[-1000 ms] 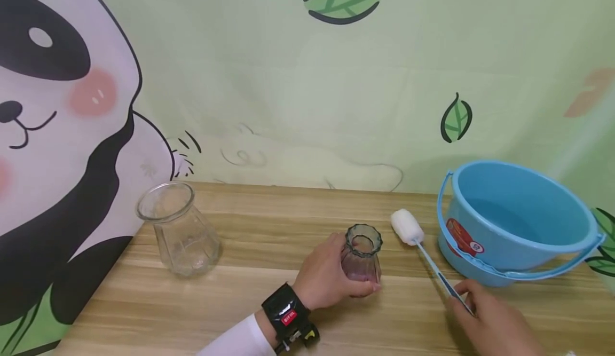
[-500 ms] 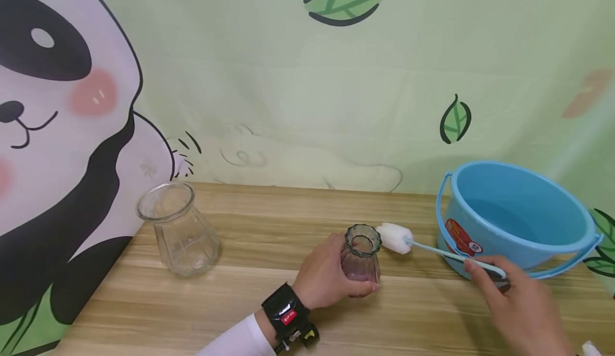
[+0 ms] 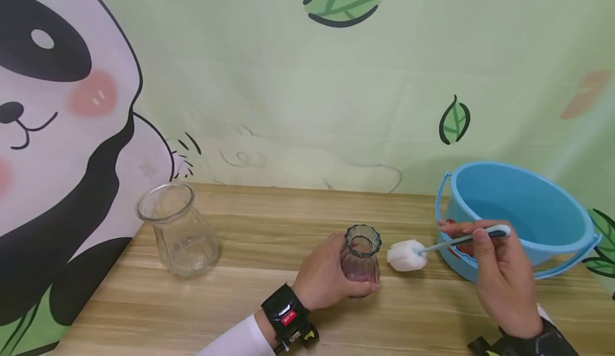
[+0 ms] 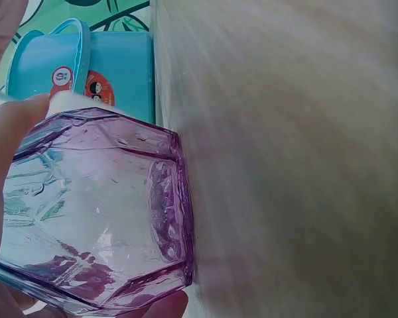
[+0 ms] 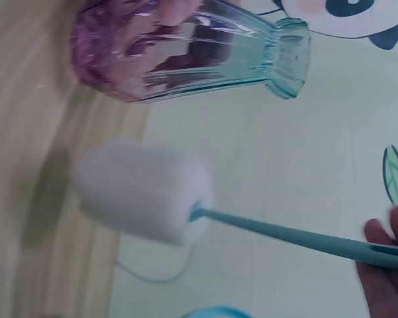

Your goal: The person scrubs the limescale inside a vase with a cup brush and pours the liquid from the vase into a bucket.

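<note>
A small faceted glass vase [image 3: 361,265], purple at its base and blue-green at its scalloped rim, stands upright on the table. My left hand [image 3: 326,273] grips it from the left, thumb around the near side. My right hand [image 3: 504,270] holds a bottle brush by its blue handle [image 3: 497,231], in front of the bucket. The brush's white sponge head [image 3: 407,255] points left, just right of the vase and apart from it. In the right wrist view, the sponge head [image 5: 142,192] hangs beside the vase [image 5: 186,53], above the wooden surface.
A blue bucket [image 3: 516,185] with its handle folded down stands at the right. At the left is a larger clear glass jar [image 3: 184,238]. A printed cloth backdrop [image 3: 288,94] with a panda and leaves rises behind the wooden table [image 3: 259,244].
My right hand has risen, turning the brush from pointing up-left to nearly level. Its head swung toward the vase, then slightly back right and nearer. The left hand and vase have stayed put.
</note>
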A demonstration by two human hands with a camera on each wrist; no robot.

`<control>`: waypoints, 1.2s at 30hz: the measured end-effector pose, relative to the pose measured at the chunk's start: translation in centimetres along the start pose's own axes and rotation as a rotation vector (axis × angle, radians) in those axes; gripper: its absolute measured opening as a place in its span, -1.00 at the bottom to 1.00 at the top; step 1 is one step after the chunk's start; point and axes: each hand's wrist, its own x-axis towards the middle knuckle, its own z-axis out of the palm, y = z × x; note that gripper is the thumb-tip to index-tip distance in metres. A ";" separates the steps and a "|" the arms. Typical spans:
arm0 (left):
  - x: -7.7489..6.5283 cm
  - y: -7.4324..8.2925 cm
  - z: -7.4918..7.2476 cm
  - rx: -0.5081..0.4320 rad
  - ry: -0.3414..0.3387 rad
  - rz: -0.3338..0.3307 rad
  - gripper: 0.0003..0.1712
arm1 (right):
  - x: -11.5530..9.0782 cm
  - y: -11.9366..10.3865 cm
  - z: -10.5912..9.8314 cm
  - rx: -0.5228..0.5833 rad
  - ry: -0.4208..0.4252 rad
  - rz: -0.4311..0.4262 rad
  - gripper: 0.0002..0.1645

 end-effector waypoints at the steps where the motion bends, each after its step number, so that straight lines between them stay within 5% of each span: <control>1: 0.0 0.0 0.0 0.002 0.001 0.002 -0.07 | 0.4 0.0 0.3 0.081 0.026 -0.042 -0.74; 5: 0.0 0.1 0.1 0.006 0.003 0.003 -0.05 | 1.9 -0.3 1.2 0.423 0.110 -0.180 -0.76; 10: 0.0 0.2 0.1 -0.001 -0.003 0.000 -0.04 | 3.3 -1.9 2.4 0.727 0.140 -0.248 -0.75; 20: 0.1 0.3 0.2 0.006 -0.004 0.002 -0.04 | 4.4 -4.7 3.1 1.228 -0.028 -0.238 -0.36; 28: 0.1 0.3 0.0 0.005 0.004 0.006 -0.06 | 6.5 -7.5 3.2 1.306 -0.180 -0.314 -0.40; 36: 0.1 0.3 0.0 -0.012 0.003 0.007 -0.08 | 7.8 -8.9 4.3 1.305 -0.164 -0.311 -0.39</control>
